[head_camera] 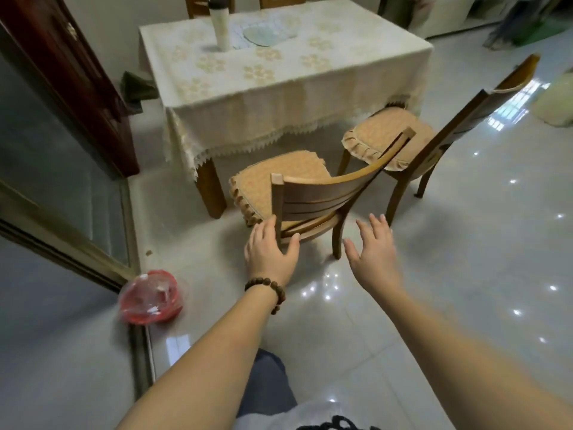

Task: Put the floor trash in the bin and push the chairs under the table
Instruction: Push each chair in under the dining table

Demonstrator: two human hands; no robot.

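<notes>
Two bare forearms are reaching forward from the bottom of the view over a glossy pale tiled floor (434, 274), the left one wearing a brown beaded bracelet (269, 290). Left hand (272, 252) is resting against the left post of the near wooden slat-backed chair (316, 197), its fingers straight beside the post and its thumb lying on the lower rail, gripping nothing firmly. Right hand (373, 249) is hovering just behind the chair's right rear leg, fingers spread wide and touching nothing.

That near chair, with its frilled orange seat cushion, is standing turned at an angle, its seat front close to the table's corner leg and not under the top. A second wooden chair with a round frilled orange cushion (412, 141) is standing to the right, its seat partly tucked beneath the hanging edge of the cream lace-trimmed tablecloth covering the rectangular wooden table (279, 82).

A red round bin lined with a clear plastic bag (150, 297) is sitting on the floor to the left, beside a metal-framed sliding door track, with pale scraps inside. A white cylindrical flask (221, 29) is standing on the tabletop.
</notes>
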